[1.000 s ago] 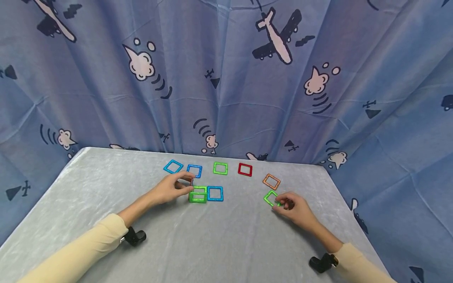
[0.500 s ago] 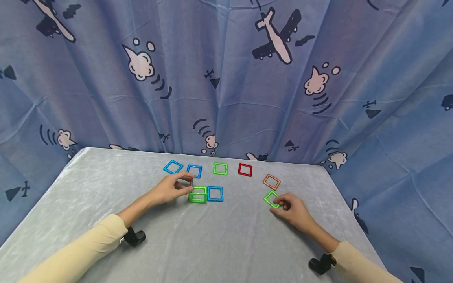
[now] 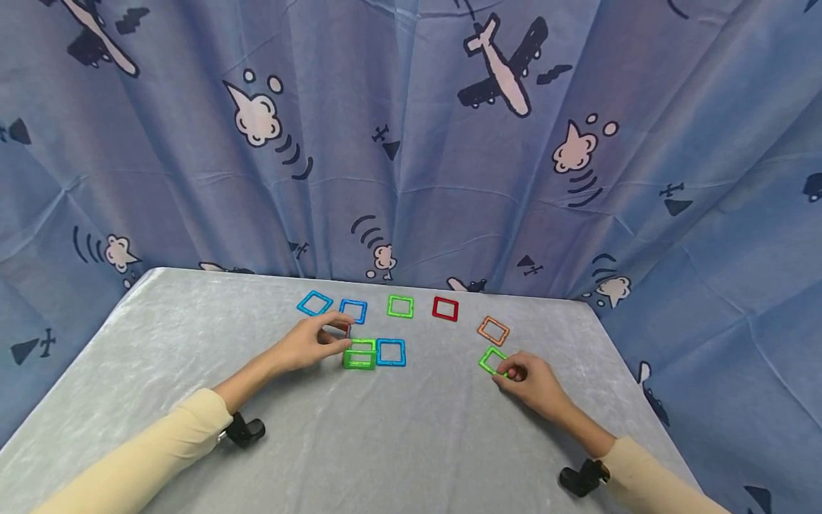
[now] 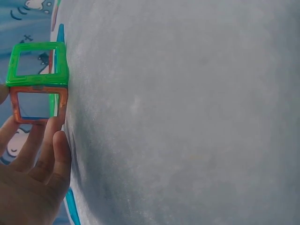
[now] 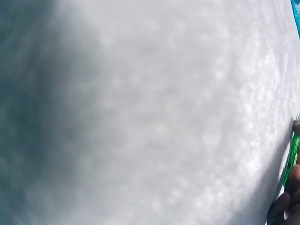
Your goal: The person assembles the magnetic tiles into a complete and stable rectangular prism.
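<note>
My left hand (image 3: 311, 344) grips a small box of magnetic tiles (image 3: 359, 358) left of the table's middle. In the left wrist view, a green magnetic tile (image 4: 40, 80) and an orange-red magnetic tile (image 4: 18, 108) form adjoining sides, with fingertips at the orange-red one's edge. A blue magnetic tile (image 3: 390, 363) lies flat against the box's right side. Farther right, my right hand (image 3: 533, 384) pinches the near corner of a flat green magnetic tile (image 3: 486, 364) between thumb and fingers. Only the edge of that tile shows in the right wrist view, beside the fingertips (image 5: 293, 178).
Along the back lie two blue magnetic tiles, one turned (image 3: 315, 313) and one (image 3: 353, 301) behind my left hand, then a green one (image 3: 400, 315) and a red one (image 3: 445, 317). An orange tile (image 3: 493, 341) lies at right. Behind the cloth-covered table (image 3: 411, 442) hangs a blue curtain (image 3: 411, 143).
My right thumb moved off the green tile's near edge, then came back to it, and the fingers have closed at its corner. The left hand and the box stay in place.
</note>
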{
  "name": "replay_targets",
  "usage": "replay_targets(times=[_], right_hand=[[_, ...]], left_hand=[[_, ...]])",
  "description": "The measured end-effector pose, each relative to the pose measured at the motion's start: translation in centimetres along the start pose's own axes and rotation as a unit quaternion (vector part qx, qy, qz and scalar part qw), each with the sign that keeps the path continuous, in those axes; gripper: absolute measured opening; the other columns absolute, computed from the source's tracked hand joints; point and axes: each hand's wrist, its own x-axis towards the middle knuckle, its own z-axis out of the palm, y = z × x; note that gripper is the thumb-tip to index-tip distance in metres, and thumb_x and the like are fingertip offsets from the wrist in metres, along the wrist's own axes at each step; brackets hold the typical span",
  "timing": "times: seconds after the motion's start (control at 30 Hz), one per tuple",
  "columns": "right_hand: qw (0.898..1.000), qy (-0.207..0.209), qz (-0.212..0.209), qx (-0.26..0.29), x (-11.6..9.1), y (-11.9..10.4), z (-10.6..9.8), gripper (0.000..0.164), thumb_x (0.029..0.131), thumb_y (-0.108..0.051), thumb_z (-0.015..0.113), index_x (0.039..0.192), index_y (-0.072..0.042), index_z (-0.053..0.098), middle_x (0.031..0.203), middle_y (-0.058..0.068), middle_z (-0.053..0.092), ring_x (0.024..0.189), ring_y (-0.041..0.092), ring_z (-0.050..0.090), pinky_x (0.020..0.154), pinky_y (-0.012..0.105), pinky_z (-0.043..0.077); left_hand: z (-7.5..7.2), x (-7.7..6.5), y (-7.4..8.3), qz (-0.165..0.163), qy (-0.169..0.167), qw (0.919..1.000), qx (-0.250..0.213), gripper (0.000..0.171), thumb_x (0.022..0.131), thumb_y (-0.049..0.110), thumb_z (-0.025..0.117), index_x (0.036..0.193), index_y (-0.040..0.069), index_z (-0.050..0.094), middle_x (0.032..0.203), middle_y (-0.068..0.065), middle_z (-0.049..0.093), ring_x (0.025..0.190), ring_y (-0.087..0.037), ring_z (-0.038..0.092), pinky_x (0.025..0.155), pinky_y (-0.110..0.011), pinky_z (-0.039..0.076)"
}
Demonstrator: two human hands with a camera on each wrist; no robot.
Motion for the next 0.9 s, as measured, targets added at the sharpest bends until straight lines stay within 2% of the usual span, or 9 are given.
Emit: replay_targets(times=[0.17,0.3,0.47,0.6,0.67,0.8,0.9], right_hand=[[1.000,-0.005,0.002,0.010,0.3,-0.4,-0.7,0.012,0.084,0.003,0.080,0.085,-0.006,0.071,0.077,-0.002,0.055,0.070,0.011,0.052,0.059,0.023,0.045],[1.000,0.003,-0.014,0.020,0.9,-0.9,-1.4,0.010,0.086,0.004,0.077,0.086,-0.003,0.071,0.077,-0.001,0.055,0.071,0.013,0.052,0.060,0.023,0.044],[0.999,0.018,-0.035,0.028,2.0,-1.7,-1.8,0.008,0.088,0.000,0.077,0.087,-0.004,0.071,0.077,-0.001,0.055,0.072,0.014,0.052,0.062,0.022,0.043],[0.998,0.017,-0.043,0.039,2.8,-2.5,-1.9,0.010,0.087,0.002,0.078,0.086,-0.007,0.073,0.076,-0.002,0.056,0.072,0.015,0.052,0.062,0.023,0.043],[0.998,0.012,-0.052,0.041,3.2,-3.1,-2.0,0.010,0.086,0.003,0.078,0.086,-0.006,0.073,0.076,-0.003,0.056,0.071,0.015,0.052,0.061,0.023,0.044],[0.997,-0.007,-0.059,0.040,3.7,-6.0,-2.3,0.010,0.086,0.009,0.076,0.087,0.000,0.073,0.076,0.005,0.057,0.069,0.022,0.053,0.060,0.025,0.044],[0.997,-0.023,-0.064,0.045,4.1,-6.8,-2.1,0.010,0.087,0.009,0.075,0.088,-0.001,0.074,0.077,0.006,0.057,0.069,0.022,0.053,0.059,0.025,0.044]], left_hand=[[0.0,0.1,0.1,0.002,-0.002,1.0000,-0.006,0.044,0.099,0.019,0.070,0.138,0.001,0.057,0.129,-0.022,0.062,0.097,-0.026,0.070,0.084,-0.045,0.055],[0.0,0.1,0.1,0.002,0.000,1.0000,-0.008,0.044,0.099,0.018,0.070,0.138,0.001,0.058,0.129,-0.022,0.062,0.098,-0.027,0.070,0.084,-0.045,0.055],[0.0,0.0,0.1,-0.001,0.002,1.0000,-0.005,0.044,0.099,0.019,0.070,0.138,0.002,0.058,0.129,-0.021,0.063,0.097,-0.027,0.070,0.084,-0.045,0.055],[0.0,0.0,0.1,-0.001,0.002,1.0000,-0.004,0.044,0.099,0.019,0.070,0.138,0.001,0.058,0.128,-0.022,0.063,0.097,-0.027,0.070,0.084,-0.045,0.055],[0.0,0.1,0.1,-0.001,0.001,1.0000,-0.004,0.044,0.099,0.019,0.070,0.138,0.001,0.058,0.129,-0.021,0.063,0.097,-0.026,0.070,0.083,-0.044,0.055],[-0.1,0.0,0.2,-0.001,0.000,1.0000,-0.002,0.044,0.099,0.020,0.070,0.138,0.002,0.058,0.129,-0.021,0.063,0.097,-0.025,0.070,0.083,-0.044,0.055],[-0.1,0.0,0.2,-0.002,0.000,1.0000,-0.001,0.044,0.099,0.020,0.070,0.138,0.002,0.058,0.129,-0.021,0.063,0.097,-0.025,0.070,0.083,-0.044,0.055]])
